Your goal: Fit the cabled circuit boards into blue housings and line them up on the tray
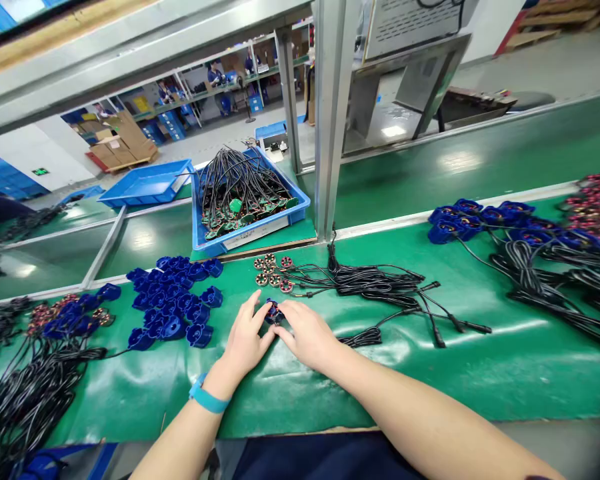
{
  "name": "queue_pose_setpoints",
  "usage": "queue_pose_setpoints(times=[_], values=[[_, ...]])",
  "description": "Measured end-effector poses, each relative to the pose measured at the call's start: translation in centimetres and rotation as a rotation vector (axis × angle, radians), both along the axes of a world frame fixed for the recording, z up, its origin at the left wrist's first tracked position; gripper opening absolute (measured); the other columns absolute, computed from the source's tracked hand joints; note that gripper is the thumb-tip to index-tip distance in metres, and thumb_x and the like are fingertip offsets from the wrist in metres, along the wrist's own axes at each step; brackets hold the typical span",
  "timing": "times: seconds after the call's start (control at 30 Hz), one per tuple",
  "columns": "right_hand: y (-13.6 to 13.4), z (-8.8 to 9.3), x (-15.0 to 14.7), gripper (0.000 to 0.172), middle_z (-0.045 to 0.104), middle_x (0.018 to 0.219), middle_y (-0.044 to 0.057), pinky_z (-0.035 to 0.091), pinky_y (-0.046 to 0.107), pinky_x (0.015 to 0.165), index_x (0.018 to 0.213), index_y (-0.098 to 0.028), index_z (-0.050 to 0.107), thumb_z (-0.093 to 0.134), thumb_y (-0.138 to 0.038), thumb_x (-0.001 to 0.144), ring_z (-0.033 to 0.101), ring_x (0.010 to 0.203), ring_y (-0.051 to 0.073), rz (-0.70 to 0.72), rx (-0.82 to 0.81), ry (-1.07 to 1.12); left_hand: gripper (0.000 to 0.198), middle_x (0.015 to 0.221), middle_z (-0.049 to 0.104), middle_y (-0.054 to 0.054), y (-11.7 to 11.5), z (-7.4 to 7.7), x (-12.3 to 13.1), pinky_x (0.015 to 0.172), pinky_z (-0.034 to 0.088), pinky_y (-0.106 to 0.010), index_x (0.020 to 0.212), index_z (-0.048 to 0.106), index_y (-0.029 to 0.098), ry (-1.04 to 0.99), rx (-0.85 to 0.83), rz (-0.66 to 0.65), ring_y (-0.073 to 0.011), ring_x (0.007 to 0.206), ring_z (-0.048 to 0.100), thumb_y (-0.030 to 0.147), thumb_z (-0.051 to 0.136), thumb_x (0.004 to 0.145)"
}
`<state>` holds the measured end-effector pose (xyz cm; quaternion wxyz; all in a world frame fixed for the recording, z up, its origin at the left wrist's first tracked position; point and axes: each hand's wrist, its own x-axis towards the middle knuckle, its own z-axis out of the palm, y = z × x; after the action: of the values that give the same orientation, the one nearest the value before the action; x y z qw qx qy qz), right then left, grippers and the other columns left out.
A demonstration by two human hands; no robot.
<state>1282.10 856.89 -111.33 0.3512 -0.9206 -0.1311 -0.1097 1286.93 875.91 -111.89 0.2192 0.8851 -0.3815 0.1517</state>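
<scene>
Blue plastic cap pinched between left hand and right hand, low over green desk. Looks light, stiff, fiddly; grip rim imo.

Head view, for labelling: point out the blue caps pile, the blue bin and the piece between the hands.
blue caps pile (173, 300), head view, its middle.
blue bin (210, 245), head view, front wall.
blue piece (271, 312), head view, top showing.

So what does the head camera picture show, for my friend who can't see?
The person's left hand and right hand hold a small blue part together on a green table. A pile of blue caps lies to the left, black cables to the right, and a blue bin of wires behind.
</scene>
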Motion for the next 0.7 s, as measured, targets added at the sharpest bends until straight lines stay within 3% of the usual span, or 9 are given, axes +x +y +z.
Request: queue_pose_setpoints(times=[0.1, 0.23, 0.37, 0.5, 0.63, 0.7], values=[[-0.3, -0.2, 0.3, 0.040, 0.067, 0.123, 0.017, 0.053, 0.047, 0.099, 0.126, -0.011, 0.062, 0.067, -0.032, 0.092, 0.062, 0.113, 0.030, 0.012, -0.003, -0.030, 0.041, 0.146, 0.049, -0.021, -0.1, 0.7, 0.6, 0.105, 0.051, -0.056, 0.130, 0.056, 0.017, -0.004, 0.082, -0.006, -0.0345, 0.131, 0.051, 0.024, 0.063, 0.090], [-0.4, -0.1, 0.3, 0.047, 0.068, 0.122, 0.017, 0.054, 0.047, 0.099, 0.124, -0.013, 0.064, 0.072, -0.042, 0.088, 0.063, 0.114, 0.031, 0.027, 0.024, -0.025, 0.036, 0.139, 0.056, -0.016, -0.3, 1.0, 1.1, 0.107, 0.051, -0.056, 0.122, 0.060, 0.019, 0.068, 0.063, -0.040, -0.0330, 0.132, 0.051, 0.019, 0.064, 0.087], [-0.1, -0.3, 0.0, 0.060, 0.062, 0.132, 0.018, 0.053, 0.048, 0.100, 0.133, -0.014, 0.057, 0.077, -0.042, 0.083, 0.060, 0.117, 0.031, 0.039, -0.037, -0.044, 0.043, 0.141, 0.057, -0.015, -0.1, -0.8, 0.7, 0.110, 0.050, -0.054, 0.130, 0.055, 0.020, 0.136, -0.081, -0.060, -0.0288, 0.134, 0.052, 0.015, 0.061, 0.088], [0.4, 0.4, -0.2, 0.048, 0.060, 0.132, 0.018, 0.054, 0.047, 0.094, 0.124, -0.015, 0.063, 0.072, -0.044, 0.087, 0.060, 0.113, 0.032, 0.067, -0.193, -0.024, 0.048, 0.136, 0.061, -0.015, 0.1, -2.7, -0.1, 0.110, 0.051, -0.052, 0.135, 0.052, 0.020, 0.147, -0.178, -0.040, -0.0270, 0.131, 0.056, 0.015, 0.062, 0.088], [1.3, 1.6, -0.3, 0.047, 0.064, 0.122, 0.019, 0.052, 0.050, 0.088, 0.118, -0.012, 0.065, 0.066, -0.050, 0.090, 0.059, 0.106, 0.033, 0.026, -0.368, 0.056, 0.051, 0.146, 0.054, -0.016, 0.2, -2.9, -0.3, 0.113, 0.048, -0.051, 0.139, 0.048, 0.021, 0.209, -0.193, -0.116, -0.0266, 0.138, 0.050, 0.018, 0.061, 0.090], [1.7, 1.6, -0.5, 0.049, 0.064, 0.122, 0.020, 0.050, 0.050, 0.088, 0.120, -0.011, 0.063, 0.064, -0.050, 0.091, 0.058, 0.106, 0.034, -0.009, -0.407, 0.074, 0.049, 0.142, 0.057, -0.015, 0.2, -2.8, -0.1, 0.111, 0.049, -0.050, 0.137, 0.049, 0.021, 0.242, -0.215, -0.115, -0.0259, 0.135, 0.052, 0.020, 0.062, 0.090]])
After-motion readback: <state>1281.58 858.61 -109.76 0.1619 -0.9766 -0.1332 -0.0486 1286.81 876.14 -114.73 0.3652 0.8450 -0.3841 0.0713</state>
